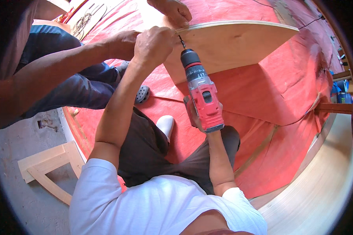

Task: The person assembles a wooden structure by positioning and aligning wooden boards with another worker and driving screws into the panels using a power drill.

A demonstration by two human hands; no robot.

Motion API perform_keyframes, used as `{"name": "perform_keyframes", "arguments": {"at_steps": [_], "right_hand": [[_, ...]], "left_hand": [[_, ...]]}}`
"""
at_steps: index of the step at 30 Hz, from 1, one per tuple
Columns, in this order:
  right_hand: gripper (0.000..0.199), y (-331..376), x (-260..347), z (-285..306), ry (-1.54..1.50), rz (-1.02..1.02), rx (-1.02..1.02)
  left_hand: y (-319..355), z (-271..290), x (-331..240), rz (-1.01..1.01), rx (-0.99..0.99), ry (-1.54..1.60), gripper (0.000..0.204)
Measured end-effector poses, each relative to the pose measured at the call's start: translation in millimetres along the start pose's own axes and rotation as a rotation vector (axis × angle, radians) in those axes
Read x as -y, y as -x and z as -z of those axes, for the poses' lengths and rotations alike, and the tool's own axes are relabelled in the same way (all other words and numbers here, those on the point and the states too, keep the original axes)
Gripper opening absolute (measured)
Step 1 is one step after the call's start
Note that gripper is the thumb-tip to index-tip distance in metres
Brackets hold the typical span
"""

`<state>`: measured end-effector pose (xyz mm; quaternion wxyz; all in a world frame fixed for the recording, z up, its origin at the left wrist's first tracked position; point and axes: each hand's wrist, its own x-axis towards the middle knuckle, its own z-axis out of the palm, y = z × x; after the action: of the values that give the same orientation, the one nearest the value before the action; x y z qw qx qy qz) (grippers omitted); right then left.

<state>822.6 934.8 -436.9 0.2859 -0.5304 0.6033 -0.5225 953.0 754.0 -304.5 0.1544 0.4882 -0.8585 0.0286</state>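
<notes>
My right hand (191, 111) is wrapped round the handle of a red and black cordless drill (206, 100), which points away from me. Its dark drill bit (182, 42) reaches to the left end of a plywood panel (231, 49). My left hand (155, 45) is closed at that end, just left of the bit; what its fingers grip is hidden. A co-worker's hand (125, 43) meets mine from the left. Another hand (176, 12) that is not mine rests at the panel's top edge.
A red sheet (262, 156) with folds covers the floor. The co-worker's legs (78, 86) are at the left. A wooden frame (47, 166) lies on concrete at lower left. A coiled dark cable (88, 19) is at upper left, and a pale wooden board (317, 176) at lower right.
</notes>
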Motion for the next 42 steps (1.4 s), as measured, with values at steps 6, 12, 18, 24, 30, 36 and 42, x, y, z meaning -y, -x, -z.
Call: {"name": "perform_keyframes", "arguments": {"at_steps": [6, 12, 18, 24, 30, 36, 42], "right_hand": [[0.02, -0.4, -9.0, -4.1, -0.068, -0.105, 0.025], [0.019, -8.3, 31.9, 11.6, -0.08, -0.082, 0.059], [0.017, -10.5, 19.4, 6.5, -0.004, -0.046, 0.031], [0.018, -14.1, -8.5, 6.8, 0.116, 0.178, 0.008], [0.019, -16.5, -5.3, 3.3, 0.069, 0.129, -0.004], [0.018, -22.8, 10.9, 4.2, 0.016, 0.097, -0.01], [0.018, -33.9, 47.3, 3.4, 0.044, 0.112, -0.044]], "left_hand": [[-1.2, 3.7, 2.7, 0.008, 0.083, 0.031, 0.017], [-1.5, 0.5, -0.7, 0.007, 0.013, -0.039, 0.016], [-0.9, 6.7, -0.4, -0.003, 0.076, -0.02, 0.016], [-1.3, 7.3, -5.0, 0.002, 0.034, -0.043, 0.016], [-1.9, 2.6, -1.5, -0.023, 0.045, -0.073, 0.017], [-4.5, 5.9, -4.5, -0.008, 0.058, -0.064, 0.016], [-3.7, 7.3, -3.9, 0.019, 0.091, 0.006, 0.016]]}}
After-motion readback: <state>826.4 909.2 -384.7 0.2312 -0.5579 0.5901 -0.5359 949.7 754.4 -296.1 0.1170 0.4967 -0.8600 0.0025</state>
